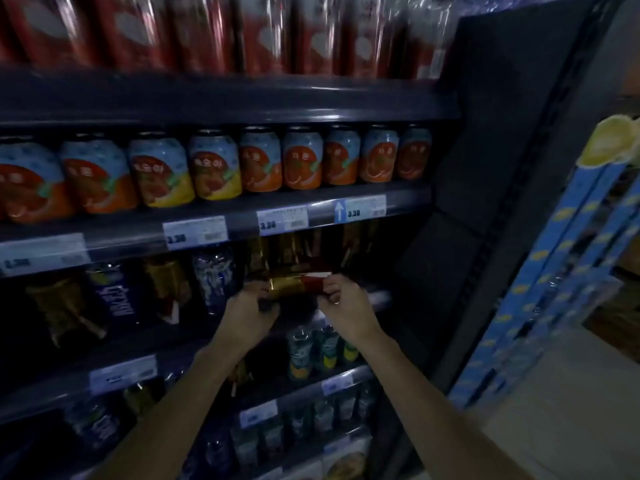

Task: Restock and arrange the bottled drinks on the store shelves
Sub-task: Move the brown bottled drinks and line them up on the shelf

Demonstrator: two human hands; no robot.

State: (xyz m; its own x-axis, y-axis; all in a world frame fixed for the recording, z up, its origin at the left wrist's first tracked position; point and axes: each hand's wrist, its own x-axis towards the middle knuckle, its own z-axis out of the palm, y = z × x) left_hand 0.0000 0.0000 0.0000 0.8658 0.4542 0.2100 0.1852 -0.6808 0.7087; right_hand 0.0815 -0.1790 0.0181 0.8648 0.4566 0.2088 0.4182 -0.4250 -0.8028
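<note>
While both bare arms reach forward in the head view, the left hand (249,308) and the right hand (346,299) carry one bottle (294,288) between them, lying level on its side just in front of the third shelf (379,298) from the top. The left hand has its fingers curled round the gold end; the right hand pinches the red and white end with thumb and fingertips. The bottle is near the shelf's front edge, and whether it touches the shelf cannot be told in the dim light. Right behind it stand gold bottles (298,251) of the same look, upright in the dark back of the shelf. Left of them on the same shelf stand a clear bottle (214,278) with a blue and white label and a dark blue bottle (114,296) with white letters, with more gold bottles between and beyond them. One shelf up, a row of cans (214,164) with blue tops and orange fruit labels fills the whole width, and price tags (282,218) reading 3.30 sit on the rail below them. On the top shelf stand tall red bottles (194,32), blurred. Below the hands, a lower shelf carries small green bottles (323,346), with more dark bottles under those. To the right, beside the dark end panel (502,133), stands a stack of blue cartons (554,271) with yellow marks
</note>
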